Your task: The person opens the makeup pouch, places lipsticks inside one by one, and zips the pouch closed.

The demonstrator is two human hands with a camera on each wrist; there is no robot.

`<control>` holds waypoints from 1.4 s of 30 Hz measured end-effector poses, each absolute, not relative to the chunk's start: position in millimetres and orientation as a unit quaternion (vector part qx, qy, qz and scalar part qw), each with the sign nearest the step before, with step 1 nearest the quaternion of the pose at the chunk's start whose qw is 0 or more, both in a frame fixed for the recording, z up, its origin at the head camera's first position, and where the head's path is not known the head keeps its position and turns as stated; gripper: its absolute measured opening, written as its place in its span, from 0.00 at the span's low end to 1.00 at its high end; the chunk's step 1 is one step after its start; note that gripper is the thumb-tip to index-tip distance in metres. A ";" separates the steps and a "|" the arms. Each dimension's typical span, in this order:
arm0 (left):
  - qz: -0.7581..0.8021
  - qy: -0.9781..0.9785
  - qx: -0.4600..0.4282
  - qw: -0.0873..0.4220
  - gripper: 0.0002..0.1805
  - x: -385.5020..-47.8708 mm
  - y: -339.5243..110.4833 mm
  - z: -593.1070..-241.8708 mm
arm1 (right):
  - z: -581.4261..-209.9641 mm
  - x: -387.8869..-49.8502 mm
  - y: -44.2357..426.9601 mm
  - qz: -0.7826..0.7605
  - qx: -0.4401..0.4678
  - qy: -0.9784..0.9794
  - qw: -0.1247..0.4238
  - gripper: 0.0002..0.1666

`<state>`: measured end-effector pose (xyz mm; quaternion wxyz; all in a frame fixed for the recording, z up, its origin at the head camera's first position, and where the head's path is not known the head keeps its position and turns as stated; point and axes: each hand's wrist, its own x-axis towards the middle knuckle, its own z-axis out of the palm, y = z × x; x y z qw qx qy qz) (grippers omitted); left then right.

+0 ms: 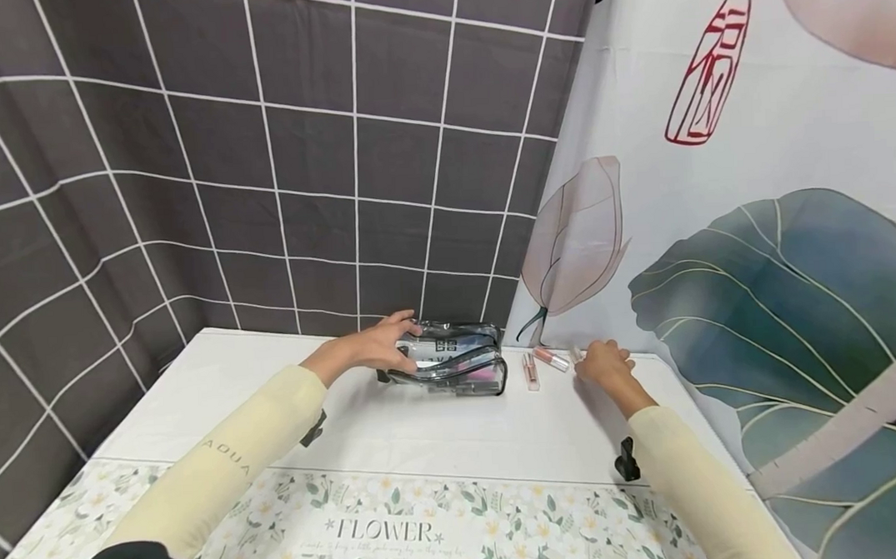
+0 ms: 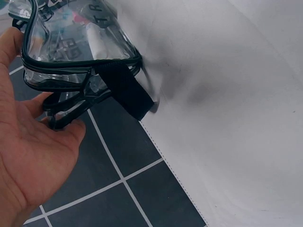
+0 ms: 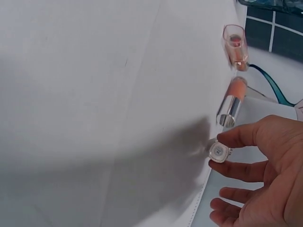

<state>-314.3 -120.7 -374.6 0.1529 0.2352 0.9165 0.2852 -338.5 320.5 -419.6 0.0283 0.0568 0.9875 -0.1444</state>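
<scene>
A clear cosmetic bag [image 1: 451, 358] with black trim lies near the back edge of the white table, small items showing through its walls. My left hand [image 1: 379, 345] holds its left end, thumb on the near side and fingers over the top. Close up, the left hand [image 2: 35, 151] is around the trimmed edge, beside a black strap [image 2: 125, 90]. My right hand [image 3: 265, 170] pinches a small clear-and-white lip gloss tube [image 3: 218, 152] between thumb and index finger, its end facing the camera. Beside it lie a pink lip gloss tube [image 1: 551, 359] and a clear-cased lipstick [image 1: 530, 372].
A dark curtain with white grid lines [image 1: 307, 152] hangs behind the white table [image 1: 440, 438]. At right is a leaf-printed curtain [image 1: 778, 273]. A floral cloth [image 1: 398, 515] covers the near side. Black clips [image 1: 627, 461] sit by the forearms.
</scene>
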 end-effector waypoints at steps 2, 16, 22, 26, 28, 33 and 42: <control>0.286 0.916 0.235 0.153 0.46 -313.7 -121.1 -373.0 | -416.0 -337.8 320.1 -0.147 0.063 0.987 0.021 0.23; 0.285 0.917 0.235 0.151 0.45 -316.1 -121.8 -379.1 | -389.2 -327.7 312.4 -0.139 -0.002 0.989 -0.044 0.13; 0.286 0.916 0.237 0.150 0.46 -316.1 -121.7 -377.2 | -373.6 -324.4 288.1 -0.157 -0.063 0.981 -0.097 0.10; 0.285 0.917 0.237 0.150 0.45 -316.5 -120.7 -376.9 | -363.2 -322.4 269.9 -0.186 -0.089 0.973 -0.106 0.17; 0.285 0.917 0.235 0.152 0.45 -316.3 -120.8 -377.8 | -358.8 -319.9 260.2 -0.201 -0.103 0.968 -0.110 0.18; 0.290 0.915 0.232 0.156 0.44 -315.2 -122.1 -380.3 | -351.7 -312.8 235.5 -0.220 -0.150 0.956 -0.121 0.17; 0.285 0.916 0.237 0.151 0.44 -318.3 -121.0 -376.9 | -338.8 -300.8 196.5 -0.197 -0.206 0.952 -0.111 0.16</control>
